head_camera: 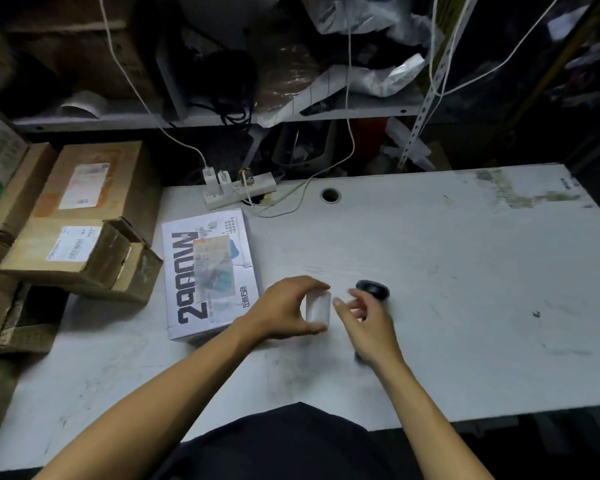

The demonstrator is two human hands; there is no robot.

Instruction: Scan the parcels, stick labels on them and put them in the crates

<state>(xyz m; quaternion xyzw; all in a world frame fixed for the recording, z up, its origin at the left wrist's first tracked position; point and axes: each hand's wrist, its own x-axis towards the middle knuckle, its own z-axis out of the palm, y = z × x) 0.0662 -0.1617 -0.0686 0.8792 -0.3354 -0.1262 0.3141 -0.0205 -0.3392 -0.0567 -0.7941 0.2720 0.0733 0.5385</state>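
Both forearms reach over the tabletop (465,271). Left hand (284,308) fingers clamp a small white label (318,306); right hand (368,323) fingers hang loosely apart just beside it. Left of the fingers lies 1 white parcel (208,271), already labelled, not yet crated.

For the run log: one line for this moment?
left hand holds white label | right hand open, reaching | white box on table

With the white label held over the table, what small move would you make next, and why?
Probably carry the label left onto the white parcel. The left hand pinches it above the bare table, the right hand is beside it, and that parcel lies closest.
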